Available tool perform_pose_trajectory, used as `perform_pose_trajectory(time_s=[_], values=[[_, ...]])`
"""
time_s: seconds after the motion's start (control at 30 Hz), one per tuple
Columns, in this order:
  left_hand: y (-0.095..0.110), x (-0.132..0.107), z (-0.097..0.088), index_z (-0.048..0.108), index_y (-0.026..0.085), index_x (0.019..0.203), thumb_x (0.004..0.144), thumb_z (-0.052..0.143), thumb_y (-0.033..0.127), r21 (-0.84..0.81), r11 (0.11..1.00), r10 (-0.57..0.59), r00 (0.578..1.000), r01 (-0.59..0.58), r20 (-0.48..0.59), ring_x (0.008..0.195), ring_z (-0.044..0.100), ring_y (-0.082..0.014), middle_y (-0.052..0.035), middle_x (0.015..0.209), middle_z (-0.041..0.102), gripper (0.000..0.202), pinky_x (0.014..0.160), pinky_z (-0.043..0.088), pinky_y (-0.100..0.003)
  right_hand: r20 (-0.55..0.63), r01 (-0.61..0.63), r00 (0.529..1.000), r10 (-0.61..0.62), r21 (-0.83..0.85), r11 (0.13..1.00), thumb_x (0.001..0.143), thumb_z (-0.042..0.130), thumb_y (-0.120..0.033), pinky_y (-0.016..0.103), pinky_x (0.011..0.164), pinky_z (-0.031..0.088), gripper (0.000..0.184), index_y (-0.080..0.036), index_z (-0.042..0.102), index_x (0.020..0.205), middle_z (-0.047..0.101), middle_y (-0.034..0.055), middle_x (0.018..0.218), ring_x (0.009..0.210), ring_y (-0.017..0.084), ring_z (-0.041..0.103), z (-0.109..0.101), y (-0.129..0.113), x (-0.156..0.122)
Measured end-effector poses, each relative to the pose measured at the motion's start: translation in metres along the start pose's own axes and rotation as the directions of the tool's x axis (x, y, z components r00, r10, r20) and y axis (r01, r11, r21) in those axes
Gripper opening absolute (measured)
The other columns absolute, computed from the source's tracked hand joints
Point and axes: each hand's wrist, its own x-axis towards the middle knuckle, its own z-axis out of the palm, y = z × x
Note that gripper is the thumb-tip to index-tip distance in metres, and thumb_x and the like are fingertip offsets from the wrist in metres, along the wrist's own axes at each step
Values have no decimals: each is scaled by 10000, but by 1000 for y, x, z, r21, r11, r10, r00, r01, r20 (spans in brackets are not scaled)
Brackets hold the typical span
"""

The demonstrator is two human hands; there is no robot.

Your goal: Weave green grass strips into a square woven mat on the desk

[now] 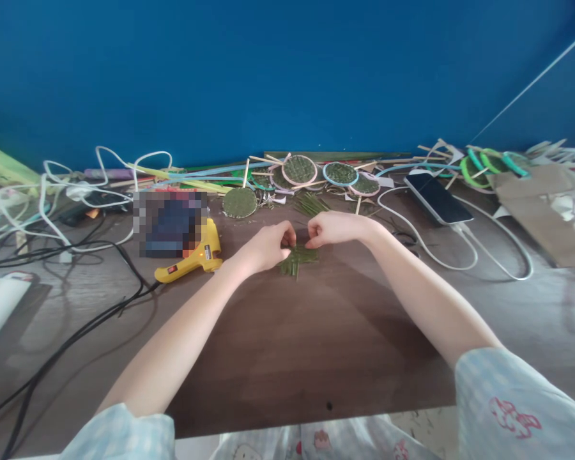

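Note:
A small woven patch of green leaf strips (pixel 299 260) lies on the dark wooden table, its loose ends sticking out towards me. My left hand (pixel 272 245) is at its far left edge, thumb and fingertips pinched together on the strips. On the other side my right hand (pixel 328 229) is curled, thumb against fingers, at the far right edge of the same patch. The exact strips under the fingertips are too small to make out. Just beyond my right hand rests a bundle of loose leaf strips (pixel 311 204).
A yellow hot glue gun (pixel 191 255) with a black cord lies left. Behind are round woven fans, one with a plain edge (pixel 240 202), others with pink (pixel 299 171) or blue rims (pixel 340 174). A phone (pixel 438 198) with white cable and torn cardboard (pixel 546 214) occupy the right.

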Motion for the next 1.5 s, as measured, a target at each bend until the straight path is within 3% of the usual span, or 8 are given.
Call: perform_pose_trajectory(time_s=[0.17,0.37,0.6,0.8,1.03,1.13,1.37,1.5], values=[[-1,1,1,554,183,788,697,572,178,-30,999,-15,1000,15,-24,778,583,-158,-15,804,634,93,716,420,-272,21,80,996,-82,79,994,673,582,-356,247,499,283,171,-185,590,674,563,-6,617,535,102,451,-4,0,-4],[3,1,3,570,173,760,741,591,326,-5,1000,1,999,-2,-44,703,581,-161,-20,759,647,156,627,394,-256,-96,173,984,-151,285,943,689,570,-376,238,506,260,209,-171,598,658,491,-29,575,527,80,371,-2,-9,-3],[2,2,3,628,166,740,782,469,272,55,998,16,998,-13,-60,649,555,-151,-30,720,650,196,610,372,-256,-103,212,977,-186,445,870,736,534,-339,231,510,316,203,-150,599,703,480,-26,527,496,78,409,2,-12,0],[-3,1,-1,654,165,680,741,427,248,-8,1000,-3,999,3,-33,588,530,-124,-18,682,659,249,589,371,-246,-300,150,953,-45,339,929,706,543,-235,226,555,354,154,-158,612,821,575,1,622,551,92,490,3,0,6],[-5,2,-5,689,175,735,722,452,248,-34,999,11,1000,-11,-5,604,553,-117,2,670,671,248,596,379,-232,-13,24,1000,-22,196,980,731,534,-455,233,502,327,300,-170,576,645,564,5,559,496,95,481,3,3,5],[-4,3,-5,695,181,768,716,470,223,3,1000,16,1000,-16,-7,626,558,-118,5,690,675,234,611,380,-230,90,42,994,-57,156,987,694,586,-406,231,468,290,236,-172,574,662,511,-20,534,448,76,425,-2,2,0],[0,1,0,632,171,804,716,596,291,-35,999,30,998,-33,-58,706,588,-139,-11,781,673,152,633,395,-228,-54,240,970,-236,351,905,711,557,-332,228,488,283,177,-169,627,709,505,-25,546,498,77,418,0,-10,-3],[-1,1,3,634,155,838,724,595,270,-7,999,50,996,-51,-78,673,574,-138,-20,770,667,167,626,384,-231,-158,294,955,-251,397,870,697,562,-287,220,505,301,150,-161,642,707,523,-24,542,514,76,446,7,-17,-2]])
